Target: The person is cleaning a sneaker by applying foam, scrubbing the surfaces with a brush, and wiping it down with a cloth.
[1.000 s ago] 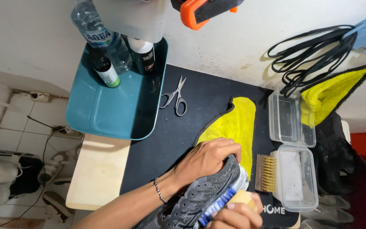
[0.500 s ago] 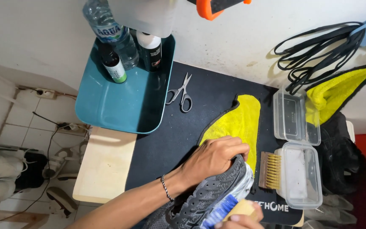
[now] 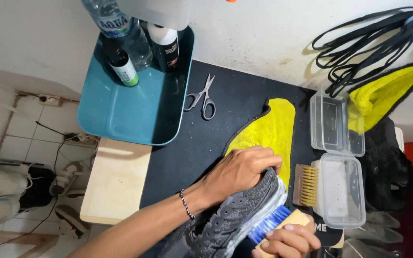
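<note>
The left hand's (image 3: 237, 172) grip is clenched over the toe of a grey knit sneaker (image 3: 230, 217), fingers curled over the upper and pressing it down. The right hand's (image 3: 288, 239) grip is closed around the wooden back of a blue-bristled brush (image 3: 271, 224), whose bristles touch the shoe's pale sole edge.

Taking the sneaker as landmark: it lies on a black mat (image 3: 201, 143) on the counter, at the near edge, toe pointing away from the person. Beyond and to the left of it sits a teal tray (image 3: 125, 119) holding a clear water bottle (image 3: 120, 28), a small dark bottle with a green label (image 3: 123, 67) and a black bottle with a white cap (image 3: 166, 45). Just beyond the toe, a yellow cloth (image 3: 268, 129) is partly under the left hand. To the right of the shoe stands a clear plastic box (image 3: 338, 188) with its lid (image 3: 335, 122) open; a tan-bristled wooden brush (image 3: 306, 185) rests against the box. Scissors (image 3: 204, 98) lie well beyond the shoe, near the tray. Black laces (image 3: 359, 43) lie far off to the right.

The sneaker looks light, with a soft, yielding knit upper and a firmer rubber sole; its wet-looking sole edge may be slippery. It seems best held as it is now, over the toe box, or by the stiffer heel and sole.
</note>
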